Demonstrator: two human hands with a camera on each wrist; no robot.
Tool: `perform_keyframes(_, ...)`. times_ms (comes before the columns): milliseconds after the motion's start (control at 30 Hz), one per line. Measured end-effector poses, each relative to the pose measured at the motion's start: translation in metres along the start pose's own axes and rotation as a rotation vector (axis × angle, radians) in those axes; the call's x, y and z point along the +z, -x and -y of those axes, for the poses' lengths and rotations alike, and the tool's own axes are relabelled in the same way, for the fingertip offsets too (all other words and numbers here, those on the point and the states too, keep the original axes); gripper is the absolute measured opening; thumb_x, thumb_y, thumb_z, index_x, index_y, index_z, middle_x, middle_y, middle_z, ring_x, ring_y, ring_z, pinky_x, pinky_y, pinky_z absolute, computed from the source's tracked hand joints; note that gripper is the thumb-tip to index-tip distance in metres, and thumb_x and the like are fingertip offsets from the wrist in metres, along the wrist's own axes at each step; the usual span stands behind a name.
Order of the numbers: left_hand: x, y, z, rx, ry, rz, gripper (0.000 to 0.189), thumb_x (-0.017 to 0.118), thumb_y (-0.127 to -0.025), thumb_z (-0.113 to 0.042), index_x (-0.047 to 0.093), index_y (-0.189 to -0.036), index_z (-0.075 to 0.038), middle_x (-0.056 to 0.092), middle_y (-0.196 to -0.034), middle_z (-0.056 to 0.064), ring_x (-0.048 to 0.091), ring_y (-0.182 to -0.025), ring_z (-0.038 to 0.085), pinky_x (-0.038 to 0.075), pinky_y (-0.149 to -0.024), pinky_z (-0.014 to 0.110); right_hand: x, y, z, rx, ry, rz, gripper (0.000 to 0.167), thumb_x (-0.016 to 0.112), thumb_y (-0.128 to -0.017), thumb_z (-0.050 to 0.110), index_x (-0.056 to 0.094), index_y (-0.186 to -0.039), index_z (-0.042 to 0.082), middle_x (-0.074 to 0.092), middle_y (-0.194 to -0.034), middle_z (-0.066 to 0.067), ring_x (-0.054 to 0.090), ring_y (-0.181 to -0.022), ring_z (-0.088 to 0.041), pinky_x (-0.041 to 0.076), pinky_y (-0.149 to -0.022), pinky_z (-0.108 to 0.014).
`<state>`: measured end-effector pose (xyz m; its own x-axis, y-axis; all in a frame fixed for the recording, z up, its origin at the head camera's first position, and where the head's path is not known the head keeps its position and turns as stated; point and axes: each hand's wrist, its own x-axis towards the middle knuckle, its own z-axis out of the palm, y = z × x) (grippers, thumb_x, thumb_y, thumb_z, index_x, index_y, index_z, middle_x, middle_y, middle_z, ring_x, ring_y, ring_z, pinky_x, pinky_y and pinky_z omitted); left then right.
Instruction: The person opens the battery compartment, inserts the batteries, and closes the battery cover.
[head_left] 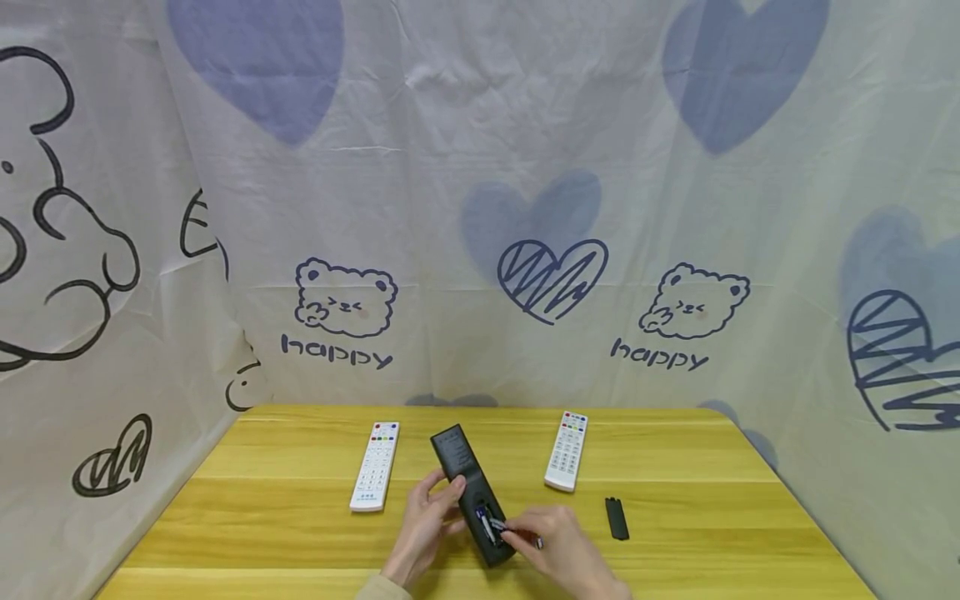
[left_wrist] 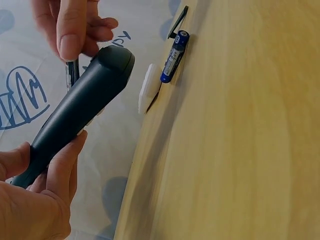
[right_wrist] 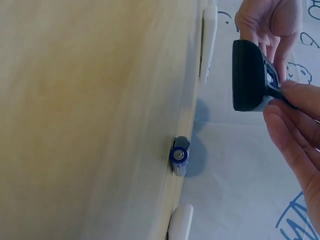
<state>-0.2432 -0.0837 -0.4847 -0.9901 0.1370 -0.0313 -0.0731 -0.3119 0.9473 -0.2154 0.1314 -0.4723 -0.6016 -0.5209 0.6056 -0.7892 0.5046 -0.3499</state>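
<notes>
In the head view my left hand [head_left: 426, 523] grips a black remote control [head_left: 467, 483] around its middle, its back turned up and its battery compartment uncovered. One battery [head_left: 487, 528] shows inside the compartment. My right hand [head_left: 551, 537] pinches a slim dark battery [left_wrist: 73, 75] between thumb and fingers, with its end right at the compartment opening. Past the right hand, a blue battery [left_wrist: 175, 56] lies on the table; in the head view it is mostly hidden by that hand. The black battery cover [head_left: 617, 518] lies apart on the right.
One white remote [head_left: 374, 467] lies on the wooden table [head_left: 277, 500] to the left, and another white remote [head_left: 566, 452] lies behind the right hand. Behind the table's far edge hangs a printed cloth [head_left: 450, 358], with more cloth at both sides.
</notes>
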Motion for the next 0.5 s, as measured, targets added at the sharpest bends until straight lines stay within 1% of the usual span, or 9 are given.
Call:
perform_keyframes(100, 0.0005, 0.0004, 0.0005, 0.008, -0.004, 0.01, 0.058, 0.06, -0.102, -0.021, 0.035, -0.144, 0.011, 0.078, -0.104, 0.009, 0.074, -0.08, 0.013, 0.064, -0.074, 0.029, -0.0006, -0.0013, 0.0043, 0.047, 0.013, 0.038, 0.005, 0.079, -0.086, 0.012, 0.076, -0.083, 0.009, 0.074, -0.073, 0.003, 0.056, -0.066, 0.011, 0.045, -0.056, -0.002)
perform_keyframes(233, 0.0014, 0.0013, 0.0001, -0.001, -0.011, 0.034, 0.059, 0.06, -0.102, -0.022, 0.034, -0.145, 0.011, 0.077, -0.106, 0.01, 0.073, -0.081, 0.013, 0.063, -0.073, 0.027, -0.0018, -0.0032, 0.0088, 0.118, 0.015, 0.083, 0.01, 0.08, -0.086, 0.018, 0.073, -0.081, 0.011, 0.072, -0.071, 0.004, 0.054, -0.064, 0.011, 0.045, -0.054, -0.006)
perform_keyframes(400, 0.0017, 0.0024, -0.0013, -0.022, -0.022, 0.06, 0.061, 0.059, -0.102, -0.024, 0.033, -0.146, 0.009, 0.076, -0.11, 0.011, 0.073, -0.084, 0.014, 0.063, -0.073, 0.027, -0.0035, -0.0041, 0.0103, 0.209, -0.025, 0.121, 0.016, 0.081, -0.085, 0.023, 0.07, -0.079, 0.013, 0.067, -0.067, 0.007, 0.048, -0.061, 0.011, 0.043, -0.052, -0.009)
perform_keyframes(500, 0.0017, 0.0023, -0.002, -0.028, -0.021, 0.075, 0.061, 0.06, -0.102, -0.025, 0.034, -0.146, 0.008, 0.077, -0.108, 0.01, 0.073, -0.084, 0.013, 0.063, -0.072, 0.026, -0.0031, -0.0028, 0.0085, 0.262, -0.084, 0.133, 0.019, 0.081, -0.085, 0.027, 0.067, -0.077, 0.016, 0.062, -0.065, 0.011, 0.044, -0.058, 0.01, 0.042, -0.05, -0.011)
